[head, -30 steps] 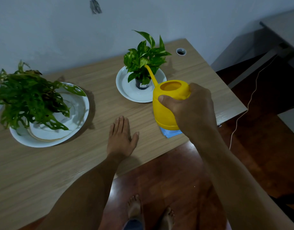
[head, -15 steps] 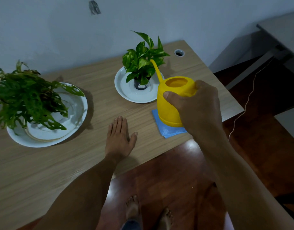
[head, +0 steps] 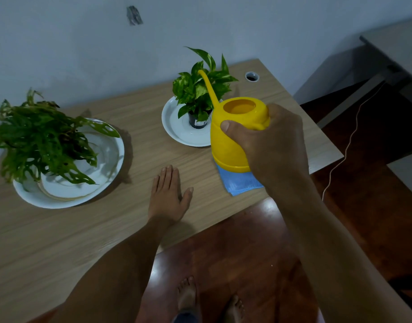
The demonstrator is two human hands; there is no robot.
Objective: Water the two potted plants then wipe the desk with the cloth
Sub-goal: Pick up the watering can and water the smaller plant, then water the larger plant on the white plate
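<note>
Watering can [head: 233,141]: bright yellow throughout, spout included. Cloth [head: 241,183]: light blue, plain, with faint paler streaks. Small plant [head: 200,89]: mid-green leaves marbled cream-yellow; pot [head: 198,121] black with a white label. Large plant [head: 40,141]: darker green leaves full of holes, some brownish tips. Both plates white, the small one [head: 180,134] plain, the large one [head: 67,194] showing a faint yellowish ring. Desk [head: 60,241]: pale oak woodgrain. Wall [head: 60,43]: pale grey-blue, one dark grey patch. Floor [head: 247,252]: glossy reddish-brown.
</note>
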